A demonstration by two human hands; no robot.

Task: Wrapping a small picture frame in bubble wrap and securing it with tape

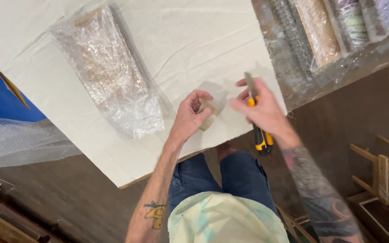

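Gripping yellow-black utility knife, right hand fingers closed; long axis near-vertical, blade up-frame. Left hand pinching tape roll.

Bare cloth free btwn bubble-wrapped bundle on left & wrapped rolls blocking right.

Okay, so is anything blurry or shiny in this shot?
Head view: the right hand with the yellow-and-black utility knife is smeared by motion blur; the left hand on the roll of tape is sharper; the bubble-wrapped bundle throws bright glare; the lower floor is dim.
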